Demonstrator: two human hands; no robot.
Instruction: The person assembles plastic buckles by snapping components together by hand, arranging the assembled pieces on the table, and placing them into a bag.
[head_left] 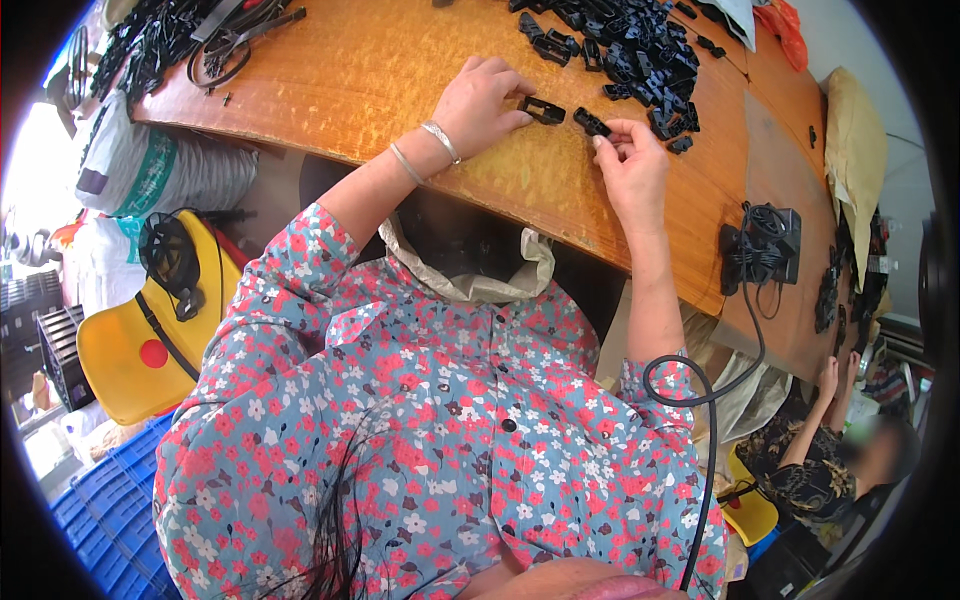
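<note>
My left hand (484,104) is closed on a black plastic frame-like part (543,111), oblong with an opening in it, just above the wooden table (330,110). Between thumb and fingers, my right hand (633,165) pinches a second, smaller black plastic piece (591,122). The two pieces point toward each other with a small gap between them. Just beyond my hands spreads a pile of similar black plastic parts (645,60). A bracelet and a bangle circle my left wrist.
Black straps (150,45) lie heaped at the far left. A black adapter with coiled cable (765,245) sits at the table's right. Left of me are a yellow chair (130,350), white sacks (165,165) and a blue crate (115,510). Another person (820,450) works at right.
</note>
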